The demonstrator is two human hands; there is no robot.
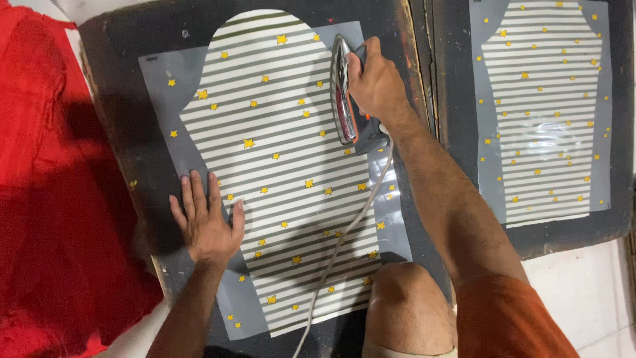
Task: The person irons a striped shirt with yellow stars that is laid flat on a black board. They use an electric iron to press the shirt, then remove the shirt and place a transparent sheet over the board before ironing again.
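The right hand (374,83) is gripping the iron (344,93), tilted on edge at the right side of the striped star-print sheet (278,166); the left hand (207,222) is lying open, pinning the sheet's lower left. Pressing seems underway; next, lowering the iron's soleplate flat

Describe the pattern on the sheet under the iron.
Olive and white stripes with yellow stars, on a grey backing sheet; the head view shows it.

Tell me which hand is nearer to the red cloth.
Left. The left hand lies flat on the striped star-print sheet, near its edge closest to the red cloth. The right hand grips the iron on the sheet's far side, much farther away.
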